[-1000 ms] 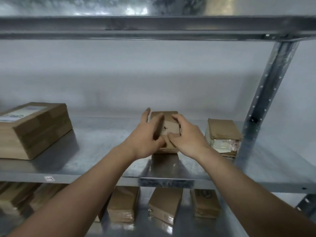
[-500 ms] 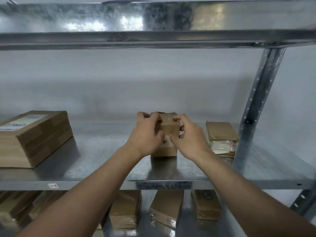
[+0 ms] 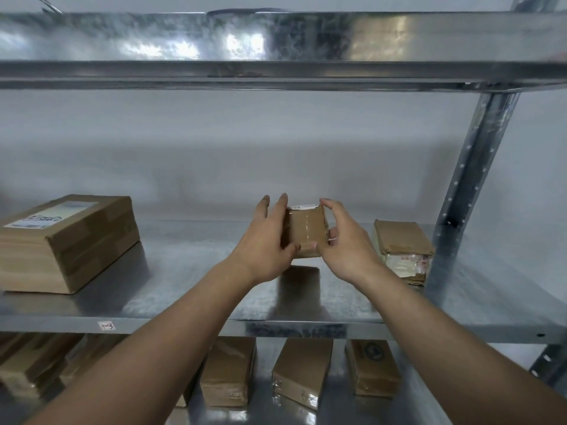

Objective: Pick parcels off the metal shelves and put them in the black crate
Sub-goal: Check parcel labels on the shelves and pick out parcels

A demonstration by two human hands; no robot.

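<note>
Above shelf (image 3: 184, 271), small brown taped parcel (image 3: 306, 233)

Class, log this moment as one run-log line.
step: lifting small parcel | left hand: holds its left side | right hand: holds its right side | parcel: tilted above metal shelf | black crate: unseen
</note>
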